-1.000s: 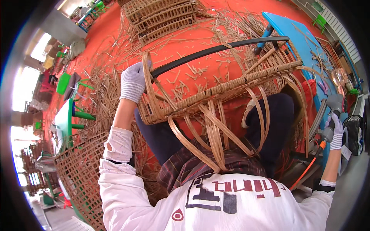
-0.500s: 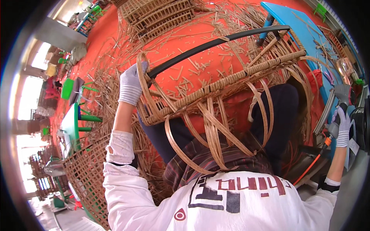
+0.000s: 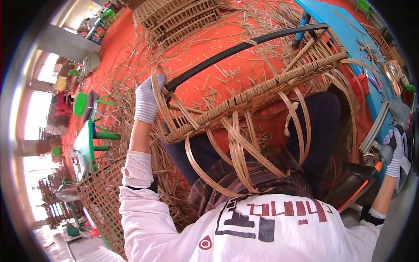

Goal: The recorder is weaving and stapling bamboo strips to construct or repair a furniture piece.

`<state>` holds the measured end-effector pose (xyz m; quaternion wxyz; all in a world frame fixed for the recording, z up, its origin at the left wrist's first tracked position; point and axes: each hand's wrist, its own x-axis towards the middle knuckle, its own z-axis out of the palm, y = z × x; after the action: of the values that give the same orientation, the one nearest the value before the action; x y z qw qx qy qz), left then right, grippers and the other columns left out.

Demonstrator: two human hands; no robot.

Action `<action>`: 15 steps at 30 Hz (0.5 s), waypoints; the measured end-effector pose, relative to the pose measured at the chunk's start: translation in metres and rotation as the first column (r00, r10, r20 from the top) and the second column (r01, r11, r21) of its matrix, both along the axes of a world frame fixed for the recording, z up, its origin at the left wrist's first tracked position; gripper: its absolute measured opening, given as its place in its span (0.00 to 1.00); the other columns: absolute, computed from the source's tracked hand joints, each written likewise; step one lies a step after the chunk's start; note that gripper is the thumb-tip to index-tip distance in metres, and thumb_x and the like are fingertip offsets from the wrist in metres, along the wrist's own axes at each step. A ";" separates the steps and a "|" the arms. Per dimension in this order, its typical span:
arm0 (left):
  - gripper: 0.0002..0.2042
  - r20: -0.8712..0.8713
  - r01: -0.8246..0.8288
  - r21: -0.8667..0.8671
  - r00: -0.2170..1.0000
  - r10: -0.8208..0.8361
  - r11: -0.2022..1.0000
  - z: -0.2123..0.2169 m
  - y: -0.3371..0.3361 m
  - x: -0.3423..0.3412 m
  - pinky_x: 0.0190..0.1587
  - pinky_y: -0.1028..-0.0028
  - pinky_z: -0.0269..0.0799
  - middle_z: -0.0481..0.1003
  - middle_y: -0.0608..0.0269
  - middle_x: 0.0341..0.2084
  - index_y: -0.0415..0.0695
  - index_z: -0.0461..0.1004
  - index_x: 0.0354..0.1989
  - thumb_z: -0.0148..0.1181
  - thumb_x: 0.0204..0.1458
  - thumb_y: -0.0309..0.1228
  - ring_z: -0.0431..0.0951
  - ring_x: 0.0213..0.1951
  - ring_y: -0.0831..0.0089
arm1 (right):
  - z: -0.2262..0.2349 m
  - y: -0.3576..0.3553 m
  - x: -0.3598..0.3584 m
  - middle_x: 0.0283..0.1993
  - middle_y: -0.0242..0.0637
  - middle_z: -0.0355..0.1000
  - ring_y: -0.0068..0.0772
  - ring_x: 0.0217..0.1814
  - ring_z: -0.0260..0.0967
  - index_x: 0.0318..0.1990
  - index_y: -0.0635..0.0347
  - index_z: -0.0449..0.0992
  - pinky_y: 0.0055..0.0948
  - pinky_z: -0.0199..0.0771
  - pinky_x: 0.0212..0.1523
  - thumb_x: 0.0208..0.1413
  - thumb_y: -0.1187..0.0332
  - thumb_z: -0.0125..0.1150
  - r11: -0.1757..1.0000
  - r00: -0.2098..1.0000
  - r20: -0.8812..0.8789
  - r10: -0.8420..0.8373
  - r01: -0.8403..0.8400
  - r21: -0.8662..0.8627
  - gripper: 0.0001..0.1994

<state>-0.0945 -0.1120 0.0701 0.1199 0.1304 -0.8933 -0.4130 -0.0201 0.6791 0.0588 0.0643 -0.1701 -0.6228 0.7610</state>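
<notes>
Drew the grey, black-handled tool (image 3: 398,112), clasped in the right grip (image 3: 396,153), farther from the left grip (image 3: 147,100), best kept firmly pinching one end of the brown woven rattan basket (image 3: 257,94).

The left hand (image 3: 147,100) and right hand (image 3: 395,150) are gloved in 1 pattern: grey-and-white stripes. The basket (image 3: 253,98) is brown, its long strip (image 3: 283,32) black. Red floor (image 3: 196,43), blue table (image 3: 324,11), orange hose (image 3: 355,191), navy trousers (image 3: 322,124), white shirt (image 3: 150,227), dark plaid cloth (image 3: 218,182).

Gripping wide apart

The gloved left hand (image 3: 147,101) is curled in a grip above a nearly upright left forearm (image 3: 140,137); the gloved right hand (image 3: 395,155) grips too, its right forearm (image 3: 384,192) slanting outward
</notes>
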 end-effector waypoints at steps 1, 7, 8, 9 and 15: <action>0.14 -0.018 0.015 0.003 1.000 -0.015 1.000 0.001 0.001 0.000 0.18 0.74 0.69 0.70 0.67 0.16 0.38 0.78 0.34 0.59 0.59 0.39 0.70 0.17 0.80 | -0.004 0.007 0.001 0.30 0.30 0.67 0.23 0.26 0.64 0.39 0.57 0.70 0.22 0.66 0.29 0.60 0.63 0.60 1.000 1.000 0.000 -0.001 0.001 -0.004 0.09; 0.13 0.038 -0.031 0.213 0.999 0.023 0.976 0.006 0.008 0.005 0.16 0.74 0.70 0.71 0.64 0.16 0.38 0.77 0.33 0.58 0.59 0.38 0.73 0.15 0.76 | -0.013 0.003 -0.001 0.29 0.30 0.67 0.23 0.26 0.64 0.39 0.58 0.71 0.22 0.65 0.29 0.61 0.63 0.60 0.986 0.996 -0.036 -0.087 0.091 0.141 0.09; 0.13 0.045 -0.046 0.217 0.998 0.037 0.975 0.007 0.007 0.006 0.15 0.74 0.70 0.71 0.64 0.17 0.38 0.76 0.34 0.58 0.59 0.37 0.73 0.14 0.75 | -0.018 0.012 -0.004 0.29 0.30 0.67 0.23 0.26 0.64 0.38 0.58 0.72 0.22 0.65 0.29 0.61 0.62 0.60 0.974 0.997 -0.018 -0.074 0.076 0.211 0.09; 0.13 0.043 -0.045 0.216 0.998 0.036 0.975 0.010 0.012 0.007 0.15 0.74 0.70 0.71 0.64 0.17 0.38 0.76 0.34 0.58 0.59 0.37 0.73 0.14 0.75 | -0.023 0.023 -0.005 0.29 0.31 0.67 0.22 0.26 0.65 0.37 0.58 0.72 0.22 0.65 0.28 0.61 0.62 0.60 0.957 0.998 -0.001 -0.068 0.065 0.283 0.10; 0.14 0.066 -0.027 0.066 0.998 0.023 0.997 0.012 0.014 0.010 0.28 0.73 0.70 0.72 0.62 0.20 0.40 0.75 0.33 0.52 0.61 0.39 0.74 0.24 0.76 | -0.065 0.111 -0.012 0.26 0.32 0.68 0.23 0.21 0.65 0.43 0.62 0.71 0.23 0.66 0.24 0.61 0.60 0.59 0.622 0.982 0.007 -0.188 0.114 0.774 0.14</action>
<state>-0.0845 -0.0975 0.0822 0.0916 0.1590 -0.8806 -0.4368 -0.0323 0.7899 -0.0066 0.1672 -0.2111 -0.8731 0.4063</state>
